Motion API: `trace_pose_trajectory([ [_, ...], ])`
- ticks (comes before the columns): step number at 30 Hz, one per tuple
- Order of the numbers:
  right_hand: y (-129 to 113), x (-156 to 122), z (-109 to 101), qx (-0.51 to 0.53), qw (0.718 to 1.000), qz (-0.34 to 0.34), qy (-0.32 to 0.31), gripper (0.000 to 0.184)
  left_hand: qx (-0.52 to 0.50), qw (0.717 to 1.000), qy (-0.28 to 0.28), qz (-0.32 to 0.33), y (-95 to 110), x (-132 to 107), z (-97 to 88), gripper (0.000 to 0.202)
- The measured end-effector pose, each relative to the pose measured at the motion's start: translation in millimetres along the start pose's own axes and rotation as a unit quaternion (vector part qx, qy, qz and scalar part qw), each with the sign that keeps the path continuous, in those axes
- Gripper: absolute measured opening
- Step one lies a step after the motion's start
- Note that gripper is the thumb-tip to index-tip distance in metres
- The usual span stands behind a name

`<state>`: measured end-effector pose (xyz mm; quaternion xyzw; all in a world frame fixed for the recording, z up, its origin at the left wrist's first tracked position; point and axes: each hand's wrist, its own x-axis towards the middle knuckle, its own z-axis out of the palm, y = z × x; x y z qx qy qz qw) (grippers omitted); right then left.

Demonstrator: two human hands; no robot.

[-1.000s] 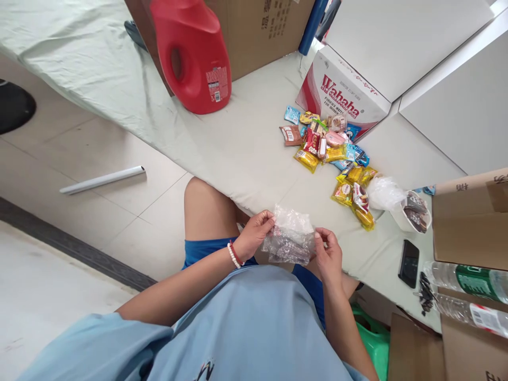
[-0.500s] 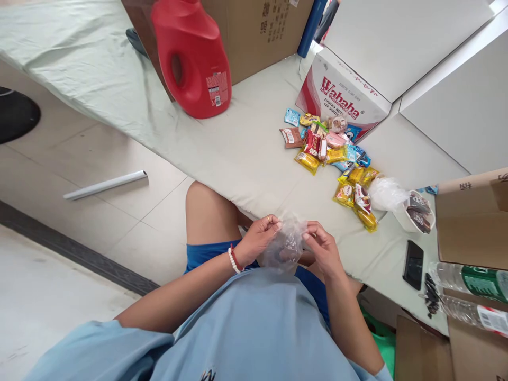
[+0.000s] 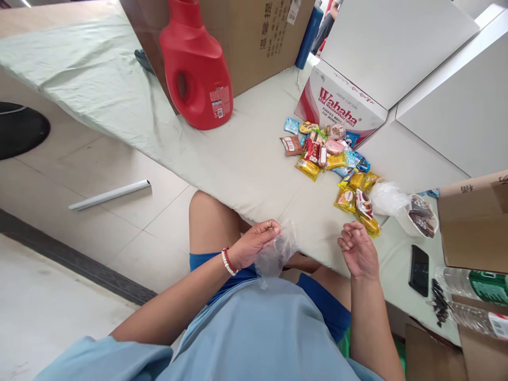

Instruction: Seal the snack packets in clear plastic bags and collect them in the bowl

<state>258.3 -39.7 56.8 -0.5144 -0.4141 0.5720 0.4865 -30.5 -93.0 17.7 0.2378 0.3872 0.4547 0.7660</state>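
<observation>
My left hand point(image 3: 254, 244) pinches the top of a clear plastic bag point(image 3: 275, 255), which hangs crumpled at the table's near edge over my lap. My right hand point(image 3: 357, 250) is off the bag, palm up above the table, its fingers loosely curled with nothing in them. It is close to the near end of a pile of small snack packets point(image 3: 335, 161) in yellow, red and blue wrappers, spread on the cloth-covered table point(image 3: 246, 153).
A red detergent jug point(image 3: 196, 69) and a brown carton point(image 3: 254, 37) stand at the back. A white Wahaha box point(image 3: 341, 108) sits behind the snacks. A white cup point(image 3: 416, 217), a black phone point(image 3: 419, 263), water bottles point(image 3: 472, 286) and a carton point(image 3: 474, 222) lie right. A white tube point(image 3: 109, 194) lies on the floor.
Both hands held the bag spread out, then bunched it. My right hand has now let go and moved right toward the snacks; the left keeps the bag.
</observation>
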Motion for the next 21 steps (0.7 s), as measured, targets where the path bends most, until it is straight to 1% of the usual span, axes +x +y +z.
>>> trace_pose_trajectory([
  [1,5,-3,7,-0.025,0.999,0.016,-0.029,0.046,-0.001,1.000,-0.007,-0.002,0,0,0.8,0.051],
  [3,19,-14,25,-0.080,0.988,0.060,-0.114,0.071,-0.003,1.000,-0.020,-0.007,0,0,2.7,0.050],
  [4,26,-20,36,-0.099,0.979,0.086,-0.159,0.078,-0.004,1.000,-0.022,-0.009,-1,0,3.1,0.049],
  [5,31,-25,45,-0.110,0.968,0.110,-0.197,0.079,-0.007,1.000,-0.020,-0.010,-2,0,2.9,0.049],
  [6,35,-29,53,-0.114,0.959,0.130,-0.225,0.072,-0.011,1.000,-0.015,-0.011,-2,0,1.7,0.048],
  [8,37,-32,60,-0.118,0.950,0.145,-0.250,0.051,-0.022,1.000,-0.001,-0.017,-3,0,-3.5,0.047],
  [10,31,-26,54,-0.128,0.952,0.129,-0.244,0.038,-0.031,0.999,0.011,-0.028,-2,-1,-11.4,0.046],
  [13,13,-9,28,-0.139,0.966,0.099,-0.195,0.033,-0.027,0.998,0.013,-0.050,2,-2,-21.7,0.045],
  [15,4,3,11,-0.123,0.981,0.076,-0.129,0.033,-0.028,0.998,0.011,-0.059,5,-2,-23.8,0.046],
  [16,1,8,5,-0.114,0.989,0.052,-0.079,0.034,-0.033,0.998,0.011,-0.059,5,-2,-23.2,0.047],
  [17,1,12,2,-0.109,0.994,0.020,-0.017,0.035,-0.039,0.997,0.014,-0.058,6,-2,-21.6,0.048],
  [18,1,14,1,-0.108,0.993,-0.007,0.041,0.036,-0.045,0.997,0.020,-0.053,5,-1,-19.3,0.049],
  [19,3,16,2,-0.111,0.988,-0.036,0.102,0.037,-0.050,0.997,0.030,-0.045,4,-1,-16.4,0.050],
  [20,6,17,4,-0.117,0.977,-0.066,0.166,0.038,-0.056,0.997,0.042,-0.035,2,0,-13.3,0.051],
  [21,9,18,7,-0.126,0.959,-0.097,0.233,0.038,-0.062,0.996,0.058,-0.021,1,1,-10.2,0.051],
])
